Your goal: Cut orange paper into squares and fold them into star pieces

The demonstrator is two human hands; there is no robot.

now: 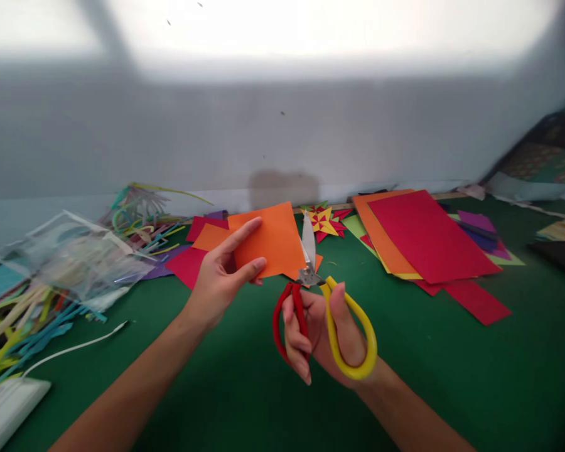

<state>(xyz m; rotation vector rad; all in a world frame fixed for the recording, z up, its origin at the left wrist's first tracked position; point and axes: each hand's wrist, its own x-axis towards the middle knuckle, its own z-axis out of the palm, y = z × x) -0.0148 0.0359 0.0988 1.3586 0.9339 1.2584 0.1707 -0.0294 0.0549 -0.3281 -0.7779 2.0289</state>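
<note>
Between the thumb and fingers of my left hand [223,273] is an orange sheet of paper [275,242], raised above the green table. My right hand [324,333] grips scissors [309,276] with one red and one yellow handle, fingers through the red loop and thumb in the yellow one. The blades point up along the paper's right edge; whether they touch it I cannot tell. Behind the blades lies a folded paper star [324,221] in yellow and red. Red and orange paper pieces [188,263] lie behind my left hand.
A stack of red and orange sheets [433,238] lies at right, with purple pieces [478,223] beside it. Paper strips [23,326] and a clear plastic bag [82,254] spread over the left. A white device [12,405] with a cable sits front left. A wall [282,138] rises behind.
</note>
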